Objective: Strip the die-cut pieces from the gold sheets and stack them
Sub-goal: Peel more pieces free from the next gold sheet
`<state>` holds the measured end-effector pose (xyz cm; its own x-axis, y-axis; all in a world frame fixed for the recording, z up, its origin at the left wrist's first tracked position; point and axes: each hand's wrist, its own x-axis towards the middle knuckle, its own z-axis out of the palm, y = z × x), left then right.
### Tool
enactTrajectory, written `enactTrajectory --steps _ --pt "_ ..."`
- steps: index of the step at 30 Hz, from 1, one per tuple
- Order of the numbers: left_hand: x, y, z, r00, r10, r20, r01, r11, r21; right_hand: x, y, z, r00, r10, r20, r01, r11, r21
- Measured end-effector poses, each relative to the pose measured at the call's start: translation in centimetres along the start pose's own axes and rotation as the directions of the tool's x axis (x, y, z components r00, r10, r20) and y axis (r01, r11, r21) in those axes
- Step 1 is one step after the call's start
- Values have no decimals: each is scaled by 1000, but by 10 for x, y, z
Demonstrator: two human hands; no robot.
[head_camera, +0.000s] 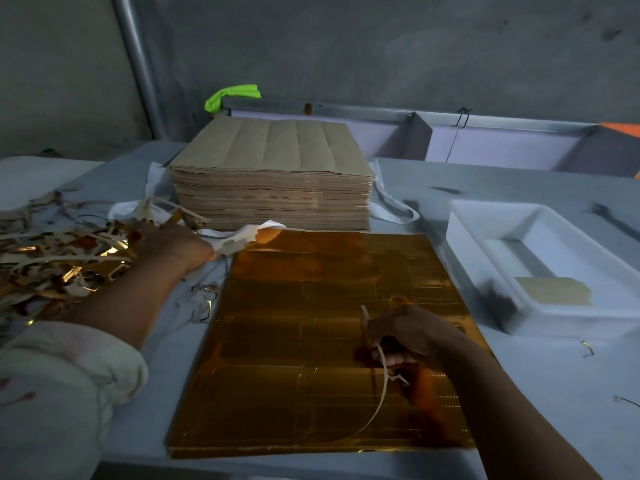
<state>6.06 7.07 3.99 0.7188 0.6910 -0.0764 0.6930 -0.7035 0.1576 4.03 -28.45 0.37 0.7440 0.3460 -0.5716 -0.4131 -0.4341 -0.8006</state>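
Note:
A stack of gold die-cut sheets (294, 341) lies flat in front of me, its scored outlines visible. My right hand (405, 336) rests on the sheet's right half and pinches a thin curved waste strip (379, 400) that arcs down toward the near edge. My left hand (176, 245) reaches to the left, at the sheet's far left corner, its fingers curled round a jagged white-backed scrap (239, 239). A tall stack of brown-backed sheets (273, 178) stands behind the gold sheet. In a white tray at the right lies a small pale stack of pieces (554, 291).
A heap of gold and white waste strips (59, 258) fills the table's left side. The white tray (485, 223) sits at the right, with a dark tool (613, 220) beyond it. Grey bins (502, 147) and a green cloth (232, 95) line the back wall.

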Motion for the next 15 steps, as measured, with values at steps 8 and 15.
enactTrajectory --steps 8,15 --pt "-21 6 5 977 37 -209 -70 986 -152 4 4 0 1000 -6 3 6 1000 0" --pt "-89 70 46 916 389 -101 -401 867 -294 1 3 2 1000 -23 4 23 1000 -9"
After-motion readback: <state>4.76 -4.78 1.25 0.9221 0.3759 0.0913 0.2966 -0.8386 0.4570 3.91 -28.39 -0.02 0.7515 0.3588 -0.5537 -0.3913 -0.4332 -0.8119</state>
